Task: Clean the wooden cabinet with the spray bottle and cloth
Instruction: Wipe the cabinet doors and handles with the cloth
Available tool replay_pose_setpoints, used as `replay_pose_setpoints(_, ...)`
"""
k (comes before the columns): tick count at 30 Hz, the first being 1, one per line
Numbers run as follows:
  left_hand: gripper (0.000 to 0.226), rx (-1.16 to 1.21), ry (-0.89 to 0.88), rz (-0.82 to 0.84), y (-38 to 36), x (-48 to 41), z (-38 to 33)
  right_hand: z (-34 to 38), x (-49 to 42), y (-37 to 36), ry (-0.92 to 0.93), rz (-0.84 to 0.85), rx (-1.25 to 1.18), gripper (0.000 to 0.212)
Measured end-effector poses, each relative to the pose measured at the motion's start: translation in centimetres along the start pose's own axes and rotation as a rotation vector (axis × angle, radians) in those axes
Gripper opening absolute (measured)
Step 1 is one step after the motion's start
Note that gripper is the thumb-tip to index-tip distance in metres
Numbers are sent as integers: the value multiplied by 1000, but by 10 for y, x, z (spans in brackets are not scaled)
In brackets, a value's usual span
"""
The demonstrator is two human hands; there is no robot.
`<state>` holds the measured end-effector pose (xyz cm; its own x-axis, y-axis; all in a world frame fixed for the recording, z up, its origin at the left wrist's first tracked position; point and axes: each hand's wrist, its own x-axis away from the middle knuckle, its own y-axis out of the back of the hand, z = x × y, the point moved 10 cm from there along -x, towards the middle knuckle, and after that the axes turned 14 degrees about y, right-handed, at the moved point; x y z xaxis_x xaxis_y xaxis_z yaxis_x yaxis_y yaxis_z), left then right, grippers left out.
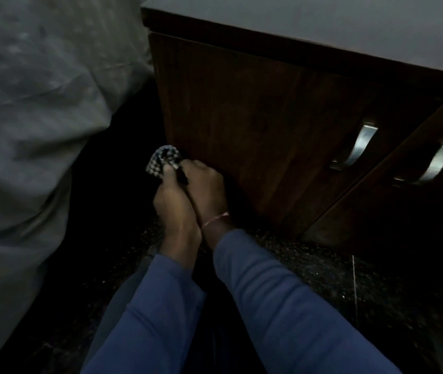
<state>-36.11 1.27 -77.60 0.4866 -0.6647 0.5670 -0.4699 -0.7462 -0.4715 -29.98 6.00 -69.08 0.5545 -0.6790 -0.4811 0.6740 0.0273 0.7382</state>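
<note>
Inspector A: Cloth [164, 161] first. We find it checked black and white, bunched low down at the left front corner of the cabinet [255, 125], just above the dark floor [323, 279]. Both hands meet on it.

Inspector B: Agreed. We note the left hand [173, 201] with its fingers curled round the cloth, thumb over the top. The right hand [207, 184], string band at the wrist, also has its fingers closed on the cloth, knuckles against the cabinet's wooden front.

Inspector A: Spray bottle?

Inspector B: Not in view. We cannot say where it stands.

Inspector A: Our judgement of the step: the cloth is being gathered or refolded for wiping the lower corner of that door. To do it well, we would advise folding to a flat pad rather than a ball, so a broad face meets the wood.

Inspector B: We would add: wipe along the grain, work the bottom edge and the corner beside the bed sheet [26, 103], and keep the cloth off the floor so grit is not dragged onto the door. The two metal handles [355, 147] to the right need separate attention. Light is poor; streaks will be hard to check.
</note>
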Motion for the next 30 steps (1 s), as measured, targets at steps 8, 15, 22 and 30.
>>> replay_pose_setpoints(8, 46, -80, 324, 148, -20, -1, 115, -64, 86, 22, -165, 37, 54, 23)
replay_pose_setpoints(15, 22, -630, 370, 543, -75, 45, 178, -122, 185, 88, -502, -205, 54, 16)
replay_pose_setpoints(22, 77, -1385, 68, 728, -92, 103, 162, -130, 254, 129, -654, -440, -142, 35)
replay_pose_setpoints(30, 61, -1240, 262, 446, -72, 71, 182, -121, 267, 150, -711, -569, -37, 34)
